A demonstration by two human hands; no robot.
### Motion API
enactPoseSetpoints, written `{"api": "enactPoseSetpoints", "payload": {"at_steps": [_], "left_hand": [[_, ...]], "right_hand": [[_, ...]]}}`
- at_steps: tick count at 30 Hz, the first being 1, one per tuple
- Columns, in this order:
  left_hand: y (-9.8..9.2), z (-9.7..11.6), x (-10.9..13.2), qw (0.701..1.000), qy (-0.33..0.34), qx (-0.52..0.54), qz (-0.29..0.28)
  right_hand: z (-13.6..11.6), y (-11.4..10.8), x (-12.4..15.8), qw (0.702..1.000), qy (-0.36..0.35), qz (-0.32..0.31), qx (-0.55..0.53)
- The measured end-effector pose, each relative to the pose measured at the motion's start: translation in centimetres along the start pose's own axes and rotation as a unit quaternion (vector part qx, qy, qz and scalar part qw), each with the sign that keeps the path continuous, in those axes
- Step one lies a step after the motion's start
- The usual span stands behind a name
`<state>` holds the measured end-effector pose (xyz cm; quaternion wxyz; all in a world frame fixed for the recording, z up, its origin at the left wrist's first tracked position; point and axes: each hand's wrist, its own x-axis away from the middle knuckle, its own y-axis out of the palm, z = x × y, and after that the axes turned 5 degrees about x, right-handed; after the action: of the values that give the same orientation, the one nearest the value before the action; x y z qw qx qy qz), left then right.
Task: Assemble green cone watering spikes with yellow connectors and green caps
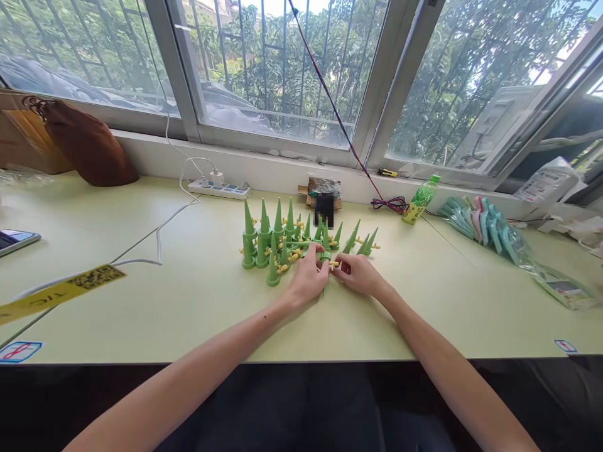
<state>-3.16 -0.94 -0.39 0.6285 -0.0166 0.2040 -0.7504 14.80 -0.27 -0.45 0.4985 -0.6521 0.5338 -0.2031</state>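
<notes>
Several green cone-shaped plastic spikes (pixel 264 242) with small yellow fittings stand and lie in a cluster on the pale green table (pixel 198 301). My left hand (pixel 308 279) is closed around a green spike (pixel 325 256) just in front of the cluster. My right hand (pixel 360 273) pinches a small yellow fitting (pixel 333 264) at that spike's side. The two hands almost touch. More spikes lean to the right of the cluster (pixel 365 242).
A white power strip (pixel 219 187) and its cable run along the back left. A brown bag (pixel 87 145) and a phone (pixel 16 239) lie at the left; a green bottle (pixel 421 199) and a packet of pastel clips (pixel 485 225) at the right. Yellow tape (pixel 61 290) lies nearer.
</notes>
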Motion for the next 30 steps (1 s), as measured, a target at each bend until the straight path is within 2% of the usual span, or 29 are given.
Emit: {"api": "enactPoseSetpoints", "payload": {"at_steps": [6,14,22,30], "left_hand": [[0.0,-0.3,0.0,0.999,0.014,-0.034,0.016],[-0.1,0.0,0.1,0.999,0.006,-0.043,0.022],[-0.4,0.3,-0.1,0.998,0.009,-0.041,0.038],[-0.7,0.9,-0.1,0.998,0.012,-0.030,0.053]], "right_hand": [[-0.3,-0.6,0.2,0.999,-0.036,-0.040,0.008],[-0.6,-0.6,0.3,0.999,-0.031,-0.041,-0.002],[-0.2,-0.1,0.0,0.999,-0.006,0.015,-0.042],[-0.1,0.2,-0.2,0.981,0.017,0.066,-0.181]]}}
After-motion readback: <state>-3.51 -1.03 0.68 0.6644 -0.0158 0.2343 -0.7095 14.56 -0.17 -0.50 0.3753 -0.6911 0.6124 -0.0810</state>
